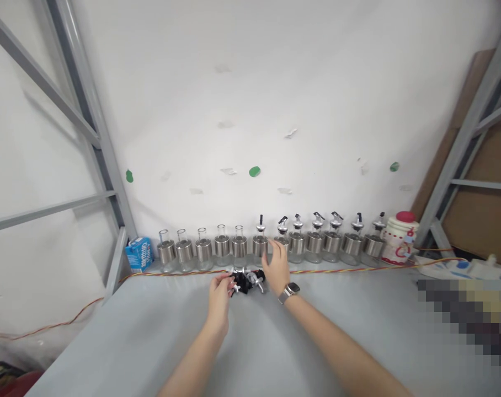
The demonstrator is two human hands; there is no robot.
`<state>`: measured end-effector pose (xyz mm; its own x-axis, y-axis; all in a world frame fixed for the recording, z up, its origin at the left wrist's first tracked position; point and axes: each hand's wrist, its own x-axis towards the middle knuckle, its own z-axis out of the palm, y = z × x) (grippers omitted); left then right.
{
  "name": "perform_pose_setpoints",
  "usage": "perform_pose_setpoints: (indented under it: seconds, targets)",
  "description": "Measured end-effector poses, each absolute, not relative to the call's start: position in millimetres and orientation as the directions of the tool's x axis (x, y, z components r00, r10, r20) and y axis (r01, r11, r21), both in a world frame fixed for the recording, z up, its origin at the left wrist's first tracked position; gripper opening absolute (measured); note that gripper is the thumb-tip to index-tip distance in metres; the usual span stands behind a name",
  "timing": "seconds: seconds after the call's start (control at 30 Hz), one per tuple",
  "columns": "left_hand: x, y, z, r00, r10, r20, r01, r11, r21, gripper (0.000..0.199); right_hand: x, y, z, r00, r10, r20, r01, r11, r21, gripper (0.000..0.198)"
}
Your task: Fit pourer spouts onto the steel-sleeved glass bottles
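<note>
Glass bottles with steel sleeves stand in a row along the wall. Several at the left, such as this open-necked bottle, have no top; those at the right carry silver and black pour spouts. A small heap of loose pour spouts lies on the table before the row. At the heap's left side my left hand has its fingers closed in a pinch on a pour spout. My right hand, with a watch on the wrist, reaches up with fingers apart, in front of a spouted bottle that it partly hides.
A blue carton stands at the row's left end, a white and red canister at its right. A twisted red and yellow cord crosses the grey table before the bottles. Metal frame posts rise at both sides.
</note>
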<state>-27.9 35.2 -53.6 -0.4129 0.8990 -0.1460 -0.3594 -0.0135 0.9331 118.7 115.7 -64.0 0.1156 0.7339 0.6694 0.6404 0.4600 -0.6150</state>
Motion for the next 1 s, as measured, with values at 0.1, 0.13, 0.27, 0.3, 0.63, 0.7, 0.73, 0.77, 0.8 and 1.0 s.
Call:
perform_pose_setpoints:
  seconds: [0.1,0.13,0.27,0.3,0.63,0.7,0.73,0.77,0.8,1.0]
  targets:
    - [-26.6,34.6,-52.6,-0.421,0.897,-0.138,-0.363,-0.026,0.932,0.02,112.9,106.6,-61.9,0.056,0.721,0.691,0.631,0.511,-0.583,0.035]
    - [-26.3,34.3,-52.5,-0.425,0.895,-0.134,-0.361,-0.032,0.932,0.019,107.5,107.5,-61.3,0.037,0.725,0.688,0.626,0.52,-0.581,0.036]
    - [-25.6,33.7,-54.6,-0.446,0.889,-0.108,-0.339,-0.056,0.939,0.017,74.6,125.3,-60.8,-0.001,0.761,0.649,0.6,0.519,-0.609,0.049]
    - [-25.3,33.7,-55.4,-0.45,0.887,-0.101,-0.33,-0.06,0.942,0.016,66.0,131.2,-61.0,0.002,0.773,0.634,0.593,0.509,-0.624,0.053]
    - [-22.8,35.4,-62.3,-0.463,0.886,0.032,-0.166,-0.122,0.978,0.015,43.9,146.6,-61.8,0.092,0.804,0.587,0.489,0.477,-0.73,0.057]
    - [-23.9,35.7,-62.3,-0.467,0.88,0.083,-0.126,-0.159,0.979,0.024,50.0,135.0,-55.3,0.084,0.78,0.62,0.462,0.521,-0.718,0.054]
    - [-24.3,35.6,-61.5,-0.471,0.874,0.122,-0.097,-0.188,0.977,0.032,53.4,127.9,-50.3,0.08,0.767,0.637,0.451,0.542,-0.709,0.054]
    - [-24.7,35.1,-60.1,-0.472,0.863,0.179,-0.045,-0.226,0.973,0.041,56.8,120.2,-44.4,0.076,0.754,0.652,0.437,0.563,-0.702,0.055]
    - [-25.0,34.4,-58.1,-0.468,0.848,0.251,0.024,-0.271,0.962,0.05,60.0,112.0,-38.1,0.073,0.745,0.663,0.425,0.579,-0.696,0.056]
    - [-28.5,31.5,-44.8,-0.324,0.797,0.509,0.26,-0.442,0.858,0.065,66.5,68.7,-16.8,-0.232,0.779,0.583,0.122,0.618,-0.777,0.063]
